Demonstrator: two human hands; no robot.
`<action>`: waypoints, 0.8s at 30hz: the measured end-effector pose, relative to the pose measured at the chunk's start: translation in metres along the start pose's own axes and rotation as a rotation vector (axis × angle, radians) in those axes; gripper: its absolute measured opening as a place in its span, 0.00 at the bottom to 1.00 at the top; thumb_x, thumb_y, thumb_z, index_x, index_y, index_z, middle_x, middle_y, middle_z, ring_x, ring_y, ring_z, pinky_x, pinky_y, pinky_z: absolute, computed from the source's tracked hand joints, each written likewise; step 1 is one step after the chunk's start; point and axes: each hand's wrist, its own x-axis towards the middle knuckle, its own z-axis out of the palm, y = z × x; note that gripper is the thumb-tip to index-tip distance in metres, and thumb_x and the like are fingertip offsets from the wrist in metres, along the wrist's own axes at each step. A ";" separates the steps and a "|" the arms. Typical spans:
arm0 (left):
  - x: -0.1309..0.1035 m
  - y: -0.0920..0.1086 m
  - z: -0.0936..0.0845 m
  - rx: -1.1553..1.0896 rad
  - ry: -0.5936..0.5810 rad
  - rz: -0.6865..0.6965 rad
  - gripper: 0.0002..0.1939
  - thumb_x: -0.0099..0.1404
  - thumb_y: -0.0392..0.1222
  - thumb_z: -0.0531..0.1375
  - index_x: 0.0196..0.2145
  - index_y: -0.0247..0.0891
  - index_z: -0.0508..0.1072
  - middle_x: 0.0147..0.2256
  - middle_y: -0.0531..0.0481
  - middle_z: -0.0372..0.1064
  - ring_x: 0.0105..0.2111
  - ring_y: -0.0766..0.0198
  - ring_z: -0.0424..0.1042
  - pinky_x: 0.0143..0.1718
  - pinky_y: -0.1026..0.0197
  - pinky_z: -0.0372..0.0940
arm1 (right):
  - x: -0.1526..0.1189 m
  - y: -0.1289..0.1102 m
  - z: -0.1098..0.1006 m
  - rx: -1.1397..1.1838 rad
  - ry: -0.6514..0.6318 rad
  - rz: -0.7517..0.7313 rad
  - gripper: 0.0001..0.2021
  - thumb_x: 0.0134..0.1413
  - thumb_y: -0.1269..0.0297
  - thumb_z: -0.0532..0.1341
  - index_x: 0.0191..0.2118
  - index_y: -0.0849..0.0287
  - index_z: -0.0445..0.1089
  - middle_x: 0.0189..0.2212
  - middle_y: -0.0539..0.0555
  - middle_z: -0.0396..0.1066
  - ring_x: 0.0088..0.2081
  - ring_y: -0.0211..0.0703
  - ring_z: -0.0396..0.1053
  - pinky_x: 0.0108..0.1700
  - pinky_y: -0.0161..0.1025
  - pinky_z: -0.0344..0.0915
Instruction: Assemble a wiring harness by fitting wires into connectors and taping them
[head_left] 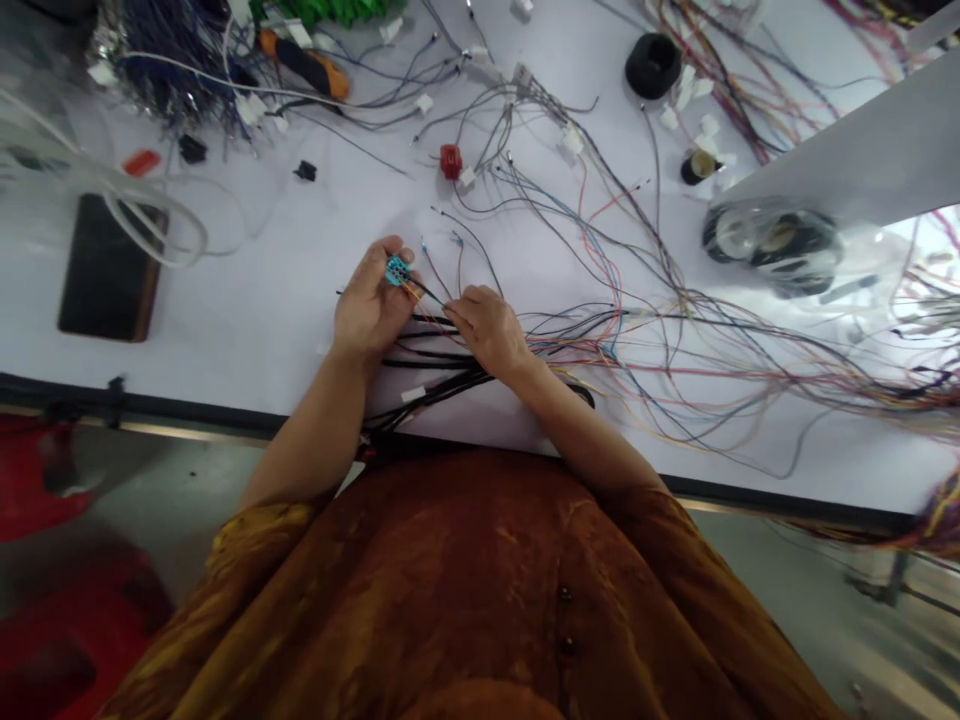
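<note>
A small light-blue wire connector (397, 270) is held between the thumb and fingers of my left hand (365, 308). Several thin wires, yellow, red and dark, run out of it toward the right. My right hand (489, 328) pinches a dark wire (429, 292) to the right of the connector. Loose wire ends stand up just beyond my fingertips. Under and between both hands lies a bundle of black-sleeved cables (431, 360), which fans out to the right into many coloured wires (645, 350).
A phone (112, 268) lies at the left beside a white cable (127, 200). Orange-and-black pliers (306, 66), a red connector (451, 162) and a black tape roll (652, 66) lie farther back. A grey post (847, 145) rises at the right. Red stools (67, 630) stand below the table edge.
</note>
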 end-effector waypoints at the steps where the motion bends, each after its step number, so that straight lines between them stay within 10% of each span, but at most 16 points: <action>1: 0.001 0.001 -0.001 -0.024 -0.003 -0.004 0.11 0.70 0.54 0.59 0.41 0.45 0.70 0.39 0.50 0.69 0.31 0.67 0.70 0.38 0.62 0.68 | -0.002 0.000 -0.001 0.017 -0.009 -0.015 0.19 0.73 0.58 0.49 0.36 0.56 0.74 0.35 0.57 0.71 0.40 0.44 0.68 0.50 0.44 0.67; 7: 0.001 0.006 -0.001 -0.018 -0.010 -0.073 0.10 0.66 0.51 0.61 0.40 0.45 0.71 0.34 0.50 0.70 0.28 0.68 0.68 0.30 0.64 0.66 | -0.033 0.025 -0.037 0.231 0.216 0.002 0.16 0.67 0.55 0.57 0.53 0.59 0.72 0.49 0.61 0.75 0.51 0.45 0.71 0.57 0.46 0.68; 14: -0.011 0.016 0.019 0.136 0.051 -0.057 0.11 0.49 0.48 0.72 0.29 0.48 0.75 0.21 0.55 0.60 0.26 0.68 0.57 0.29 0.61 0.58 | -0.106 0.086 -0.132 0.287 0.603 0.538 0.13 0.61 0.58 0.57 0.44 0.59 0.73 0.37 0.54 0.77 0.36 0.38 0.74 0.41 0.38 0.72; 24: -0.014 0.024 0.028 0.304 0.087 -0.105 0.09 0.46 0.56 0.69 0.23 0.57 0.74 0.14 0.54 0.50 0.24 0.64 0.50 0.28 0.60 0.52 | -0.174 0.113 -0.157 -0.005 0.403 0.772 0.13 0.60 0.63 0.57 0.40 0.62 0.78 0.37 0.56 0.79 0.35 0.41 0.72 0.43 0.39 0.67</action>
